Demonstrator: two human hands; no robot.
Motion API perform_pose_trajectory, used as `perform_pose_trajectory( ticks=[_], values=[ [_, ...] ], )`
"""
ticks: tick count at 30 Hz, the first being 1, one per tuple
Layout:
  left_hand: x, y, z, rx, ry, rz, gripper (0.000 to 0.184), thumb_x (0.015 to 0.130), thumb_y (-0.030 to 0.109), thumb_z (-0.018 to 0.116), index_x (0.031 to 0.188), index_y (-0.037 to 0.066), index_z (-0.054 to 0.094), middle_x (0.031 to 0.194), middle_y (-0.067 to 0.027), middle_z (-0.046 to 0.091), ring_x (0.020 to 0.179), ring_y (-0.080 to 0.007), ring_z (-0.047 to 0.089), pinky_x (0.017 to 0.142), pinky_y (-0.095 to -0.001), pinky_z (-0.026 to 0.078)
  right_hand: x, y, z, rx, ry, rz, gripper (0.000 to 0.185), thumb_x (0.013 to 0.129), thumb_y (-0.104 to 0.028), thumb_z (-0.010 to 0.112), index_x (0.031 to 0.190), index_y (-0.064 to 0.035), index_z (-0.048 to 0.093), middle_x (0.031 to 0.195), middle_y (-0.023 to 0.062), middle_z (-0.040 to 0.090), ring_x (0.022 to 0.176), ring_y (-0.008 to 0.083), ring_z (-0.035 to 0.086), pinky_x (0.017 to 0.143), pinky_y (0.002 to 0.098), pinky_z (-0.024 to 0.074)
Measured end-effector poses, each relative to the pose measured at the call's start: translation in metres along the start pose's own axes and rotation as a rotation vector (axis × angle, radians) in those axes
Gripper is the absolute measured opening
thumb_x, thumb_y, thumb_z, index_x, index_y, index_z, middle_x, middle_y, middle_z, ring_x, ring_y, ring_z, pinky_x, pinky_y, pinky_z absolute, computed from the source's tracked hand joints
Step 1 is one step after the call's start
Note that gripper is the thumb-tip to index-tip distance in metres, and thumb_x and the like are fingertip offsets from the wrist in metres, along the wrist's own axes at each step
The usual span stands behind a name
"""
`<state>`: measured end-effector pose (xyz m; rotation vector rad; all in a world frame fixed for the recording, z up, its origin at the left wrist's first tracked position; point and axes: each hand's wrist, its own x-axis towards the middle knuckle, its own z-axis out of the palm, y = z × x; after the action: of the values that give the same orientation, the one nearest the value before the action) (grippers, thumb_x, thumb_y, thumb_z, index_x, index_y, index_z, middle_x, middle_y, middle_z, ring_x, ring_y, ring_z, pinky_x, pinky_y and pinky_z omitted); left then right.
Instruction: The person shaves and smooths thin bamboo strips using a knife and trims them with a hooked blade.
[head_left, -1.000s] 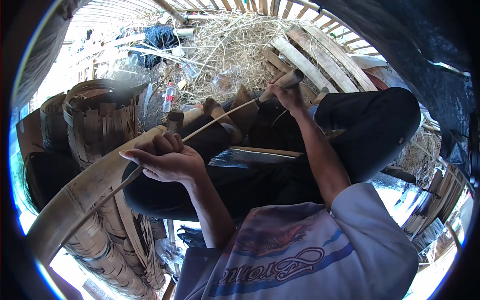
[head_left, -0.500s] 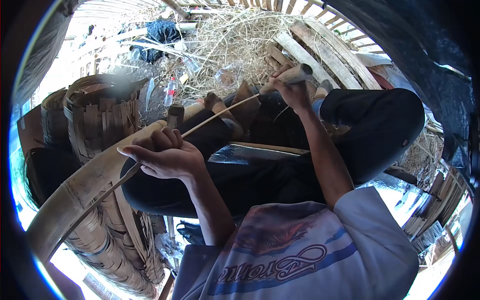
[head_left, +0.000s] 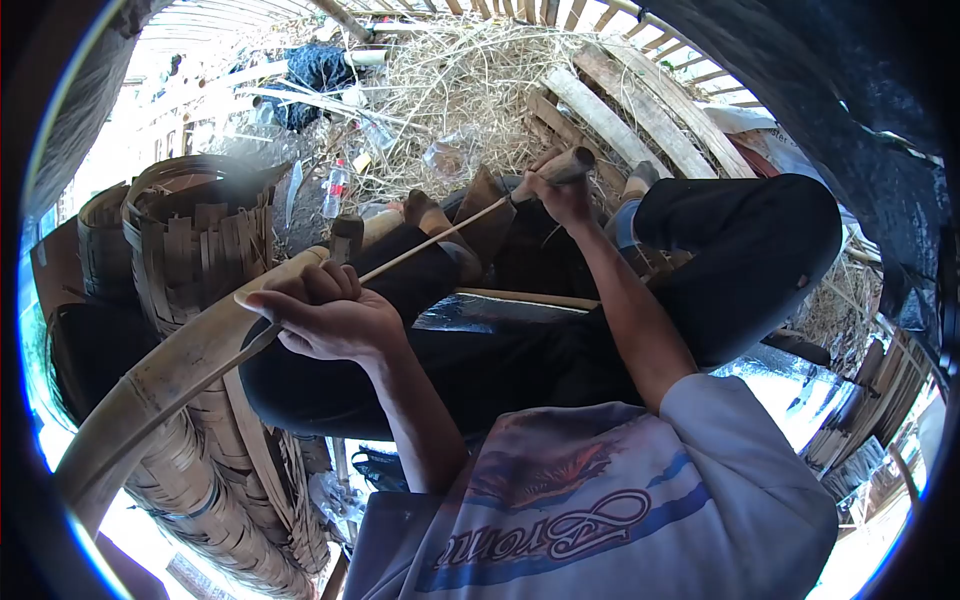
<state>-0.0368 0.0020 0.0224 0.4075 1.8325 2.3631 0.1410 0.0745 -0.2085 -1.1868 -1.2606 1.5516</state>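
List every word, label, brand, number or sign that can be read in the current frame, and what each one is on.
"Brom...", the likely reading of the script lettering on the shirt, upside down in this view; its end is unclear.
Printed sheet at upper right: a scrap of lettering, too small and cut off to read surely.
Bottle with red label: too small to read.
No number can be read.
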Motion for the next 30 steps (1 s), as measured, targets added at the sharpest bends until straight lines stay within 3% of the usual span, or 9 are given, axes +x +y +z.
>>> perform_pose_trajectory(
  ticks=[8,11,13,19,20,23,24,27,30],
  values=[
    [-0.001,0.001,-0.001,0.01,-0.001,0.0,0.051,0.097,0.045,0.037,0.059,0.019,0.015,0.044,0.0076,0.015,0.04,-0.0026,0.01,0.036,-0.0214,0.01,0.011,-0.052,-0.007,-0.036,-0.018,-0.026,0.011,0.076,-0.01,0.068,0.08,-0.0045,0.059,0.078,0.0055,0.065,0.075,0.0113,0.063,0.067,0.0258,0.0502],
    [0.0,-0.002,0.0,0.064,0.019,0.005,0.052,0.097,0.045,0.037,0.059,0.018,0.015,0.045,0.0076,0.015,0.04,-0.0029,0.01,0.036,-0.0217,0.009,0.0,0.005,0.001,-0.344,-0.041,0.088,0.017,0.072,-0.016,0.07,0.077,-0.0023,0.063,0.073,0.0073,0.067,0.067,0.0159,0.065,0.063,0.0314,0.0519],
    [-0.001,-0.004,-0.001,0.019,-0.03,0.001,0.051,0.097,0.046,0.036,0.059,0.018,0.017,0.045,0.0069,0.015,0.041,-0.0031,0.01,0.037,-0.0218,0.009,-0.002,0.032,0.001,-0.378,-0.005,-0.012,0.018,0.071,-0.018,0.07,0.079,-0.0027,0.064,0.072,0.0072,0.066,0.067,0.017,0.065,0.063,0.0328,0.0516],
    [0.0,-0.004,-0.001,-0.008,-0.035,-0.013,0.052,0.097,0.046,0.036,0.059,0.018,0.015,0.044,0.0073,0.014,0.04,-0.003,0.01,0.037,-0.0217,0.009,0.013,-0.029,-0.012,0.061,0.021,0.001,0.011,0.074,-0.008,0.068,0.079,-0.003,0.06,0.069,0.0051,0.065,0.066,0.0136,0.064,0.06,0.0278,0.051],
    [0.0,-0.004,-0.002,-0.01,-0.04,-0.009,0.052,0.097,0.046,0.036,0.058,0.018,0.015,0.045,0.0074,0.014,0.04,-0.0029,0.01,0.037,-0.0217,0.009,0.015,-0.035,-0.016,-0.047,-0.016,-0.026,0.012,0.076,-0.004,0.066,0.081,-0.0051,0.056,0.08,0.0045,0.064,0.075,0.0129,0.063,0.067,0.0269,0.0523],
    [0.001,-0.004,-0.002,-0.009,-0.032,-0.013,0.052,0.097,0.046,0.036,0.058,0.018,0.015,0.044,0.0074,0.014,0.04,-0.0028,0.01,0.037,-0.0218,0.009,0.006,-0.018,-0.007,0.075,-0.101,0.127,0.012,0.075,-0.005,0.067,0.081,-0.0051,0.057,0.081,0.0046,0.065,0.075,0.0129,0.063,0.067,0.0263,0.0521],
    [0.0,-0.004,-0.001,-0.014,-0.034,-0.013,0.052,0.097,0.046,0.036,0.058,0.018,0.015,0.044,0.0074,0.014,0.04,-0.0028,0.01,0.037,-0.0218,0.009,0.0,0.011,0.0,-0.14,-0.03,0.074,0.011,0.073,-0.01,0.069,0.078,-0.0041,0.061,0.069,0.0052,0.065,0.064,0.0127,0.064,0.06,0.0273,0.0511],
    [-0.001,-0.005,0.003,-0.027,-0.046,-0.016,0.052,0.097,0.046,0.036,0.058,0.018,0.015,0.044,0.0073,0.014,0.04,-0.0028,0.009,0.037,-0.022,0.009,0.0,0.032,-0.003,-0.201,0.069,0.09,0.012,0.072,-0.012,0.069,0.077,-0.0043,0.062,0.07,0.0057,0.065,0.064,0.0126,0.064,0.06,0.0272,0.0514],
    [-0.002,-0.004,0.0,-0.015,-0.053,-0.032,0.052,0.097,0.046,0.036,0.058,0.018,0.015,0.044,0.0073,0.013,0.04,-0.0028,0.009,0.037,-0.022,0.009,0.008,-0.016,-0.012,0.029,-0.001,0.103,0.011,0.075,-0.008,0.067,0.081,-0.0046,0.059,0.077,0.005,0.065,0.072,0.0127,0.063,0.066,0.0261,0.0518]
  ],
)
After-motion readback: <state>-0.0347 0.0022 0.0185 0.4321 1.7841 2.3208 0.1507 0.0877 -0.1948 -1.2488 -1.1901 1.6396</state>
